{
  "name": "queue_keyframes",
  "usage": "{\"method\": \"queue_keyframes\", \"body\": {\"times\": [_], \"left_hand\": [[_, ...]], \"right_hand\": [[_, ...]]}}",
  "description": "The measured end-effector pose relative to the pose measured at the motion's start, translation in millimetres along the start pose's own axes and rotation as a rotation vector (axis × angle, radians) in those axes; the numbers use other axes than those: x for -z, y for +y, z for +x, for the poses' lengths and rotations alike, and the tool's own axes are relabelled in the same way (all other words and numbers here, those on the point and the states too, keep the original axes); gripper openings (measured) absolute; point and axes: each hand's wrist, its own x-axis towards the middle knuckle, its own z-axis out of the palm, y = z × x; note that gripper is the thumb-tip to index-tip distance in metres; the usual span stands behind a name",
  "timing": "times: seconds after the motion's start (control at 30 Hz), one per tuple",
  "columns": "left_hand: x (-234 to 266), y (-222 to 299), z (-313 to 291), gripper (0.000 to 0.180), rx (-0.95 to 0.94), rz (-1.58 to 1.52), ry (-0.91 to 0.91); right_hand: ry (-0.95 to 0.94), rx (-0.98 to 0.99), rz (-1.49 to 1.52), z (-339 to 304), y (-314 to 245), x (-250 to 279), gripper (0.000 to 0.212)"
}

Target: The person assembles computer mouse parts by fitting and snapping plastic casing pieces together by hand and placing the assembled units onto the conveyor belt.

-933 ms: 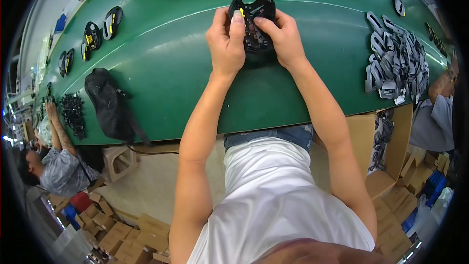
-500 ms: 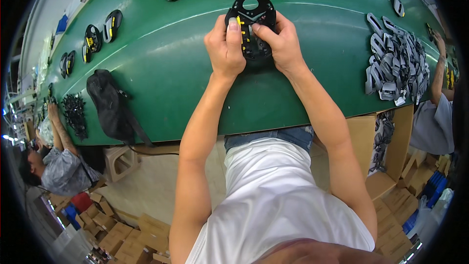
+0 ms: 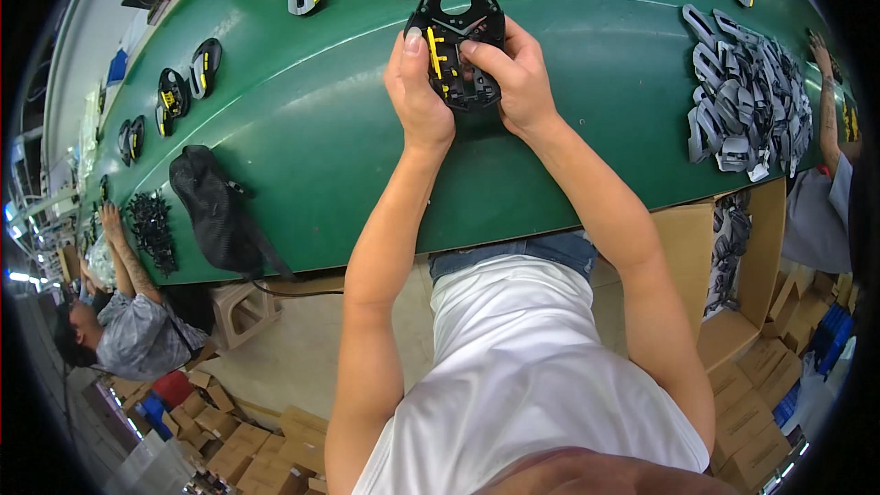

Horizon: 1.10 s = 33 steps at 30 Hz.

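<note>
While left hand [image 3: 423, 99] and right hand [image 3: 526, 75] clamp it, black shell [image 3: 450, 35] lies open.
Yellow strip [image 3: 434, 53] apparently in; top uncovered; grey parts [image 3: 747, 101] heaped, two o'clock.

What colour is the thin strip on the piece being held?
The strip is yellow, on a black piece; best seen in the head view.

Looks steeply down from head height in wide fisheye, past the white cloth shirt [image 3: 550, 367] close below, onto the long, smooth green table [image 3: 587, 151] beyond.
</note>
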Motion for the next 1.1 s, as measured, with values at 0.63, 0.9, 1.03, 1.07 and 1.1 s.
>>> {"method": "queue_keyframes", "body": {"times": [0.63,0.9,1.03,1.07,1.1], "left_hand": [[6.6,0.3,9.5,0.030,-0.190,0.027,-0.035],[2.3,-3.1,6.4,0.025,-0.202,0.013,0.036],[3.0,-0.6,5.5,0.028,-0.198,0.048,-0.009],[5.2,-1.7,4.6,0.028,-0.215,0.076,-0.003],[5.9,-2.3,4.4,0.027,-0.234,0.102,0.005]], "right_hand": [[0.028,0.028,-0.047,-0.4,1.8,-0.7,0.018],[0.029,0.086,-0.129,-1.5,8.3,2.7,0.018],[-0.002,0.087,-0.146,0.6,5.5,5.8,0.018],[-0.003,0.074,-0.169,-1.2,6.3,5.2,0.018],[-0.006,0.061,-0.194,-2.0,6.8,5.1,0.019]]}}
